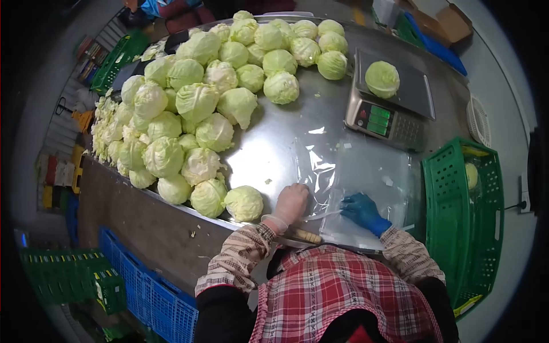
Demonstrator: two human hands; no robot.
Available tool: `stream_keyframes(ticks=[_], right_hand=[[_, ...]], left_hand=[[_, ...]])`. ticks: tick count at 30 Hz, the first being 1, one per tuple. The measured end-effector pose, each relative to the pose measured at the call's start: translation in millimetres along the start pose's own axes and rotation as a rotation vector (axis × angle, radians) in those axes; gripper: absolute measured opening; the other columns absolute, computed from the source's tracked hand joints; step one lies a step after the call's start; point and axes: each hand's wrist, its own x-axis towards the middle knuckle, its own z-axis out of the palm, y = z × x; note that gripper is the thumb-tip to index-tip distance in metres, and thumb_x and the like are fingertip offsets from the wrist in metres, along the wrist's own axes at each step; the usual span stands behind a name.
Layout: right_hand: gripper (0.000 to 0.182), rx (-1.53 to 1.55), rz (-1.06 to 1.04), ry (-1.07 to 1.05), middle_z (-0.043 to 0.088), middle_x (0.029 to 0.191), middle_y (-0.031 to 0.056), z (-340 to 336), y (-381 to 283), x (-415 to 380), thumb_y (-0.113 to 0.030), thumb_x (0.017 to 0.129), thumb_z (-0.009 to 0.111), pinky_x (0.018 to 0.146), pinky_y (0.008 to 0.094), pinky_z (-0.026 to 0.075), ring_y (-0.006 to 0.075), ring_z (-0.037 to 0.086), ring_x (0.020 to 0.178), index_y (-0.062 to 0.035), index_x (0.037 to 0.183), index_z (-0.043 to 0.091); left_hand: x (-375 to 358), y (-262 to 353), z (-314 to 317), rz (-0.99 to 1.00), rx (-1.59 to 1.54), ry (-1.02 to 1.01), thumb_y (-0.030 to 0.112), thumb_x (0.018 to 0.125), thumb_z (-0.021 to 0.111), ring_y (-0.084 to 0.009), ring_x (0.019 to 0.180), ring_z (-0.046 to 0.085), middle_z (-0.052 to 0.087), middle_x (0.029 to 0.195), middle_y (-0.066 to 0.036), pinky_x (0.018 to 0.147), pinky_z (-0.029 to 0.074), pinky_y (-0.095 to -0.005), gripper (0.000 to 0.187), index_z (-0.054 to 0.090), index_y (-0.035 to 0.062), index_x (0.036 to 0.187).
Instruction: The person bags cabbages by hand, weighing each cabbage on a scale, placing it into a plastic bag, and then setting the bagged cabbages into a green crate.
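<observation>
Head view, and nearest us a wooden handle lies right by the table's near edge, between the two hands. Left hand, in a pale glove, has its fingers curled down at the lower end of a loose clear bag; whether they pinch it, I can't tell. Over to the right hand, blue-gloved, fingers partly spread and laid on the stack of clear bags, their closing hidden. That stack reaches the near edge, with the green crate just beside the table's right side. Left of the left hand, a lone cabbage sits close to the edge, fronting the big cabbage pile. Shining metal opens between pile and loose bag, widening beyond. Farther out, past the bags, the scale carries one round cabbage, its platform showing around it.
</observation>
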Motion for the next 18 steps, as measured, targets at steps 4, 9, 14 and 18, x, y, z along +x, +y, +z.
stream_keyframes(ticks=[4,9,14,18], right_hand=[[0.017,0.055,-0.049,-0.028,0.066,0.098,0.0066,-40,-7,20,-0.025,0.073,0.070,0.080,0.0355,0.046,0.0238,0.061,0.089,-0.0124,0.085,0.071],[0.018,0.321,0.091,-0.050,0.067,0.093,0.0083,-53,-6,33,-0.022,0.074,0.070,0.077,0.0361,0.049,0.0242,0.062,0.086,-0.0096,0.086,0.070],[0.015,0.455,0.080,0.123,0.067,0.076,0.0099,-124,-54,42,-0.017,0.079,0.068,0.066,0.0307,0.051,0.0207,0.064,0.068,-0.0035,0.083,0.068],[0.016,0.689,0.339,-0.140,0.063,0.063,0.0064,-191,-84,43,-0.016,0.084,0.064,0.053,0.0248,0.047,0.0122,0.057,0.050,-0.0006,0.081,0.068]], left_hand=[[-2,16,-58,0.171,-0.216,0.276,0.029,0.074,0.067,-0.0323,0.108,0.051,0.053,0.121,-0.014,0.091,0.041,-0.0394,0.045,0.055,0.0052,0.110],[-13,38,-58,0.479,0.047,-0.044,0.033,0.075,0.068,-0.0330,0.114,0.049,0.052,0.122,-0.016,0.096,0.038,-0.0419,0.059,0.049,0.0028,0.121],[-11,40,-115,0.206,-0.569,0.145,0.014,0.082,0.061,-0.0271,0.108,0.054,0.060,0.109,-0.013,0.095,0.039,-0.0373,0.023,0.062,0.0029,0.102],[-16,92,-214,0.283,-1.075,-0.067,0.015,0.087,0.058,-0.0147,0.088,0.060,0.065,0.097,-0.008,0.078,0.048,-0.0265,0.016,0.065,0.0016,0.091]])
